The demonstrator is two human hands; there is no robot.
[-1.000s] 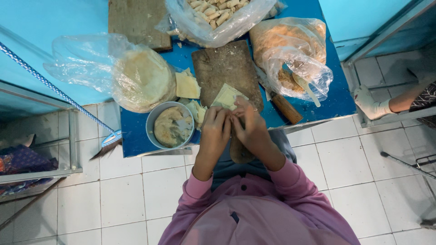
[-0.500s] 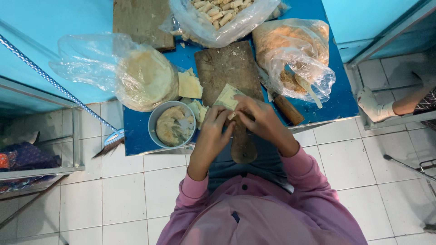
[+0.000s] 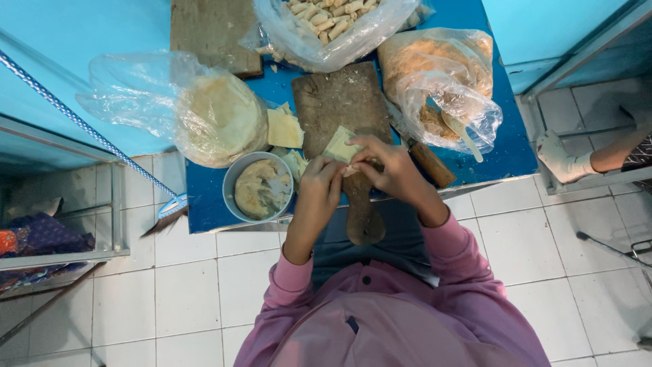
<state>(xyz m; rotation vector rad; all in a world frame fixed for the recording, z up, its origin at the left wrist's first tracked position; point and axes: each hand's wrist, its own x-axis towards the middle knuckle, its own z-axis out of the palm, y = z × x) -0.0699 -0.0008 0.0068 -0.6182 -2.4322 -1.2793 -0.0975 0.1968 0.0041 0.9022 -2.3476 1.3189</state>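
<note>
Your left hand (image 3: 320, 178) and right hand (image 3: 386, 165) pinch a pale wrapper sheet (image 3: 341, 144) over the wooden cutting board (image 3: 339, 102). Squeeze unevenly and it could tear, or slip toward the metal bowl of filling (image 3: 259, 187) just beside your left.

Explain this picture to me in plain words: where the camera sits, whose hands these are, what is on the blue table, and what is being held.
The camera sits on a person's head and looks straight down, so you see their pink sleeves and both bare hands. The left hand and right hand pinch a pale square wrapper over a wooden board. On the blue table stand a metal bowl of pale filling, a bag of round wrappers, a bag of finished rolls and a bag of crumbly filling with a spoon. Someone else's socked foot shows at the right.
</note>
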